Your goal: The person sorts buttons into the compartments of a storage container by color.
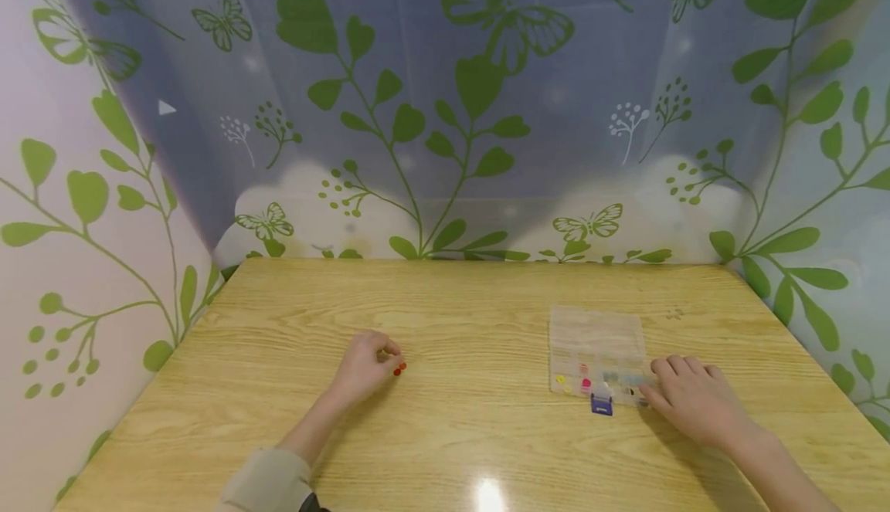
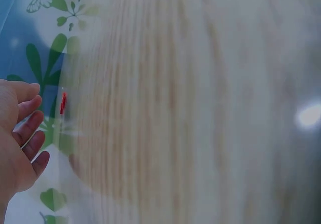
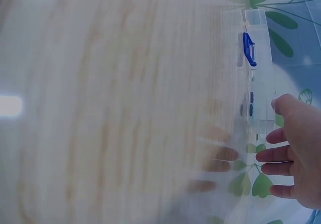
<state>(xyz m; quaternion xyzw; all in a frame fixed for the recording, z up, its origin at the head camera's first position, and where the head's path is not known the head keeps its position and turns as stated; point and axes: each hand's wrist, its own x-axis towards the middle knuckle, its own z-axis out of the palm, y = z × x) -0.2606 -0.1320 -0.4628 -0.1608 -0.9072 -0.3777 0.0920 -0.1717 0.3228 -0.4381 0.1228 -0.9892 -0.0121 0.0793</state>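
A few small round red pieces (image 1: 399, 369) lie close together on the table; the left wrist view shows them as red pieces (image 2: 63, 103) just beyond the fingertips. My left hand (image 1: 370, 365) is beside them, its fingers loosely bent, with a gap between fingertips and pieces. To the right is a clear plastic compartment box (image 1: 596, 334) with its lid laid back and a blue latch (image 1: 601, 405) at the front. Yellow, pink and dark small pieces sit in its compartments. My right hand (image 1: 695, 400), fingers extended, is at the box's right end, the thumb near its edge.
The wood-grain table (image 1: 445, 435) spreads between both hands. A few tiny pale pieces (image 1: 674, 313) are behind the box on the right. A curtain (image 1: 417, 110) with green leaves and butterflies hangs at the table's back and sides.
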